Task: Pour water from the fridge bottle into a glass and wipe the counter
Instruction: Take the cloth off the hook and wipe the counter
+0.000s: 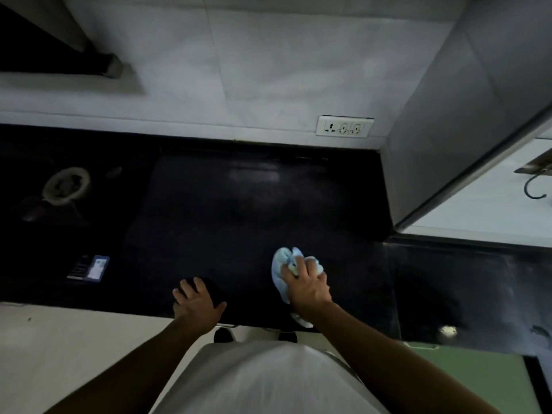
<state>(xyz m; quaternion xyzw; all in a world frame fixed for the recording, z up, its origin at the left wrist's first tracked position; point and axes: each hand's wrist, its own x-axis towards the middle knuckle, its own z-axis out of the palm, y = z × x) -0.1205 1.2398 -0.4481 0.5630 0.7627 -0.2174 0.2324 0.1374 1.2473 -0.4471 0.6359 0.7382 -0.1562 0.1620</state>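
Head view: my right hand (307, 283) bunches the blue cloth (280, 270) on the black counter (239, 210); left hand (198, 304) lies spread flat left of the cloth. Unwiped counter stretches ahead.

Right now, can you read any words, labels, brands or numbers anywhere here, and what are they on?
None can be read.
Small blue and dark packet on the counter: printed lines, too blurred to read.
Wall socket plate: only sockets and switches, no legible text.
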